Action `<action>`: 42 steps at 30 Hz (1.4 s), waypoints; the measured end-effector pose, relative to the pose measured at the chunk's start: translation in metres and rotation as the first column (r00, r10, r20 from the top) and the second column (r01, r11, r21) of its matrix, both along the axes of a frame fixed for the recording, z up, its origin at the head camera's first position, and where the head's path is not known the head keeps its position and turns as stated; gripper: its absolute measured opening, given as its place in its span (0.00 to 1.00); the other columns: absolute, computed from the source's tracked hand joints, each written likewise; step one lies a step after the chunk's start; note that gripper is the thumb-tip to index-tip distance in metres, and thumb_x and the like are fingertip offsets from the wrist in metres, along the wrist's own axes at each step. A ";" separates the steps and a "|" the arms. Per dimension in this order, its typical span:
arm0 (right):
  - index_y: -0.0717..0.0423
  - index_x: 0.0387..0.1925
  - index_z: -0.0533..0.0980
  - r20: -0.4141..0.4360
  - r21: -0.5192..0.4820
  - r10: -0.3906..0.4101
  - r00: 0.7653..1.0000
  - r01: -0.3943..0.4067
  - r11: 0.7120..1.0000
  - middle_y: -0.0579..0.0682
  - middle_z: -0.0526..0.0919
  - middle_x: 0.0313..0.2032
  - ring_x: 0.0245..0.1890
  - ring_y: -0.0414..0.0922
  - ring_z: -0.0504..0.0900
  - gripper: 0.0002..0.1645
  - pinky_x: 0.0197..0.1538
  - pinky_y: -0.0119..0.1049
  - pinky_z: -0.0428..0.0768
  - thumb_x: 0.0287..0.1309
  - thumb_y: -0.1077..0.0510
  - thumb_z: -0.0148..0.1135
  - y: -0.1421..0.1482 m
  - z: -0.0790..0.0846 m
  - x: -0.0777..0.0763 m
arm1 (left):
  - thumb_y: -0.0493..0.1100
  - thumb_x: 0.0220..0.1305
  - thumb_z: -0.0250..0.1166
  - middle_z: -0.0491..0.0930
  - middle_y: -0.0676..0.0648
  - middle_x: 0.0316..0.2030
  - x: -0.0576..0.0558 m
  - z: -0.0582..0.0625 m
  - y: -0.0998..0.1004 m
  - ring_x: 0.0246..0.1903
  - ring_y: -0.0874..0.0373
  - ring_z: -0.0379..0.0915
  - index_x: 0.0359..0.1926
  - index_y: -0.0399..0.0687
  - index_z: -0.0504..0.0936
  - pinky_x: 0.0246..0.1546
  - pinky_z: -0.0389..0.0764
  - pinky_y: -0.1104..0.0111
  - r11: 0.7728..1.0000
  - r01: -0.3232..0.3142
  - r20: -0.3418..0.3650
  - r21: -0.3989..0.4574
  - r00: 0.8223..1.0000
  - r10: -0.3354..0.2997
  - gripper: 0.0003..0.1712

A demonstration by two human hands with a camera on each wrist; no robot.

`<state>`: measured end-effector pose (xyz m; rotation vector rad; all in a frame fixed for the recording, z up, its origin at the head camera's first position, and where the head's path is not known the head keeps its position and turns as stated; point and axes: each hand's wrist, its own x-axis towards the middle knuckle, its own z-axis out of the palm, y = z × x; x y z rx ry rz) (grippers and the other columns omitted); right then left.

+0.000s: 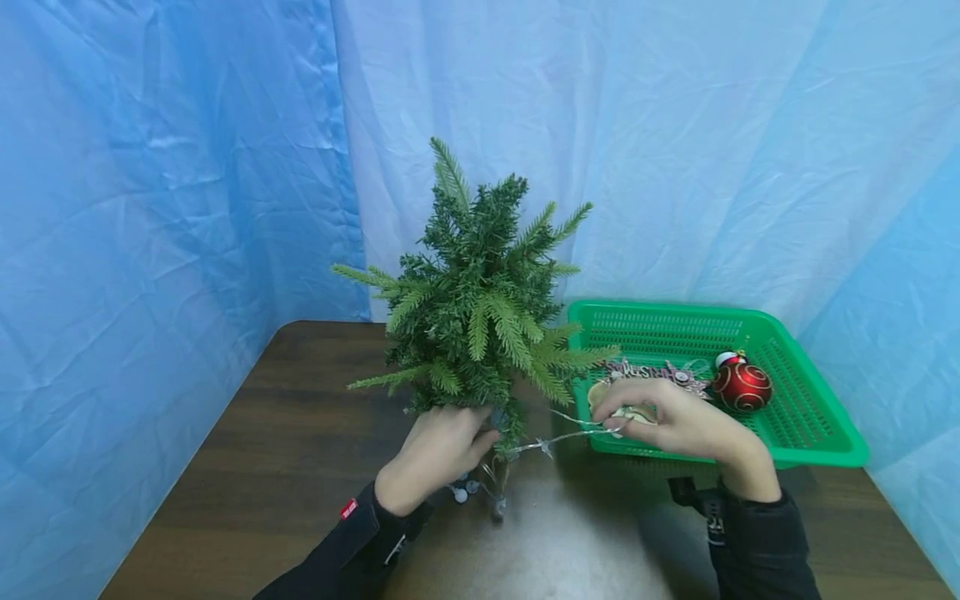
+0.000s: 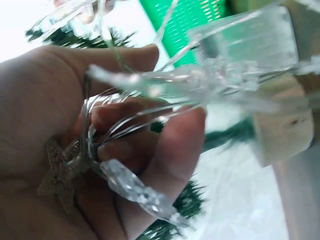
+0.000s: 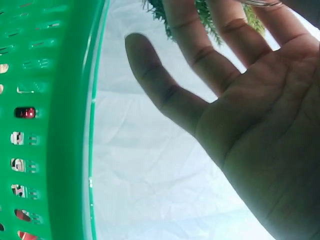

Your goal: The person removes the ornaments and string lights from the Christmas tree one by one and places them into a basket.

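Observation:
My left hand (image 1: pixel 438 454) is at the foot of a small artificial Christmas tree (image 1: pixel 480 300), under its lowest branches. In the left wrist view its fingers (image 2: pixel 182 137) curl round a bunch of string lights (image 2: pixel 145 197) with clear star-shaped pieces and thin silvery wires. Star lights hang below that hand toward the table. A wire with a star light (image 1: pixel 544 448) stretches across to my right hand (image 1: pixel 675 417), which pinches it over the near left part of a green basket (image 1: pixel 817 454). In the right wrist view, only a bit of wire (image 3: pixel 260 3) shows at the top edge.
The basket holds a red ball ornament (image 1: pixel 742 386) with gold swirls and a pinkish lettered decoration (image 1: pixel 652 373). A pale wooden base (image 2: pixel 285 125) shows in the left wrist view. Blue-white cloth (image 1: pixel 637 150) hangs behind the brown table (image 1: pixel 247 492).

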<state>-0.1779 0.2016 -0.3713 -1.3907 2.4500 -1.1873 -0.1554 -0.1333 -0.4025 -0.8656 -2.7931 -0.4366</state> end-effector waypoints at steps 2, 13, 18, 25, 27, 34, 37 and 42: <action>0.47 0.49 0.83 -0.016 -0.010 0.028 0.999 -0.028 1.000 0.44 0.84 0.49 0.55 0.45 0.79 0.15 0.52 0.36 0.80 0.67 0.67 0.63 -0.002 0.000 0.000 | 0.47 0.71 0.65 0.57 0.60 0.15 -0.002 -0.005 0.002 0.12 0.67 0.54 0.31 0.51 0.76 0.10 0.59 0.72 1.000 -0.003 -0.011 0.020 1.000 0.003 0.11; 0.40 0.48 0.84 -0.008 -0.040 0.141 0.990 -0.141 0.989 0.41 0.84 0.44 0.49 0.41 0.78 0.18 0.52 0.39 0.78 0.66 0.67 0.65 -0.015 0.000 -0.001 | 0.39 0.72 0.62 0.55 0.59 0.15 -0.005 -0.017 0.006 0.12 0.69 0.48 0.45 0.43 0.83 0.12 0.51 0.76 0.995 0.022 -0.057 0.102 0.998 -0.016 0.06; 0.42 0.48 0.83 -0.031 -0.028 0.138 0.990 -0.139 0.990 0.41 0.83 0.42 0.42 0.40 0.78 0.16 0.46 0.36 0.79 0.67 0.66 0.64 -0.020 -0.004 -0.002 | 0.36 0.72 0.61 0.57 0.59 0.17 -0.007 -0.018 0.006 0.14 0.69 0.50 0.26 0.51 0.72 0.13 0.55 0.76 0.989 0.070 -0.095 0.129 0.994 -0.058 0.14; 0.42 0.47 0.84 -0.023 0.085 0.055 0.998 -0.053 0.995 0.40 0.83 0.43 0.42 0.37 0.78 0.09 0.42 0.39 0.80 0.70 0.56 0.63 -0.029 -0.008 -0.001 | 0.36 0.73 0.59 0.57 0.60 0.17 -0.006 -0.015 0.006 0.14 0.69 0.51 0.25 0.52 0.68 0.13 0.57 0.76 0.990 0.100 -0.059 0.103 0.994 -0.094 0.17; 0.40 0.47 0.83 -0.009 0.116 0.037 0.999 -0.035 0.993 0.37 0.83 0.43 0.42 0.37 0.77 0.08 0.42 0.38 0.79 0.71 0.54 0.62 -0.031 -0.008 0.000 | 0.36 0.73 0.58 0.57 0.60 0.17 -0.005 -0.011 0.005 0.15 0.69 0.51 0.26 0.52 0.68 0.13 0.58 0.76 0.988 0.115 -0.034 0.100 0.993 -0.112 0.17; 0.36 0.47 0.82 -0.055 0.156 0.047 0.997 -0.038 0.987 0.29 0.83 0.42 0.39 0.36 0.73 0.08 0.43 0.37 0.76 0.71 0.52 0.63 -0.039 -0.008 0.002 | 0.42 0.79 0.52 0.59 0.59 0.16 0.003 0.009 0.003 0.12 0.68 0.53 0.28 0.52 0.70 0.11 0.62 0.75 0.985 0.131 0.050 0.117 0.989 -0.137 0.16; 0.36 0.47 0.82 -0.074 0.158 0.053 0.996 -0.041 0.987 0.28 0.82 0.42 0.38 0.36 0.71 0.08 0.45 0.39 0.73 0.70 0.53 0.63 -0.041 -0.009 0.002 | 0.48 0.82 0.46 0.61 0.59 0.16 0.006 0.016 0.004 0.13 0.67 0.57 0.29 0.53 0.71 0.15 0.66 0.72 0.985 0.114 0.111 0.131 0.985 -0.128 0.20; 0.36 0.47 0.82 -0.031 0.174 0.030 0.999 -0.024 0.984 0.29 0.82 0.43 0.40 0.36 0.71 0.07 0.44 0.36 0.75 0.70 0.52 0.63 -0.041 -0.010 0.004 | 0.53 0.83 0.41 0.61 0.58 0.16 0.011 0.025 0.006 0.14 0.65 0.56 0.25 0.56 0.69 0.18 0.65 0.69 0.979 0.066 0.230 0.192 0.967 -0.111 0.25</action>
